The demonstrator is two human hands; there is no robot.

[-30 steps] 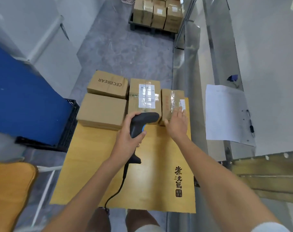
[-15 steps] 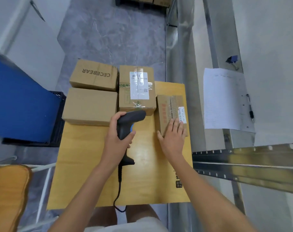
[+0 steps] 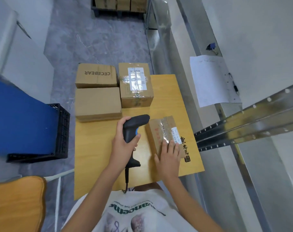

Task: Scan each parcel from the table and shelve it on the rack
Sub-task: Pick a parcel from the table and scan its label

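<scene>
Scanner (image 3: 134,129) sitting in my left hand (image 3: 124,146), fingers wrapping its handle, nose aiming at taped parcel (image 3: 164,133) on the table (image 3: 95,148). My right hand (image 3: 168,158) is lying flat, fingers straight, pressing the parcel's near end.

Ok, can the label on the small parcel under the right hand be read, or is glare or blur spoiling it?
Head view: clear tape on the small parcel throws glare beside its white label; the print is too small and soft to read; the right hand covers the near end; wide-angle bending at the edges.
</scene>
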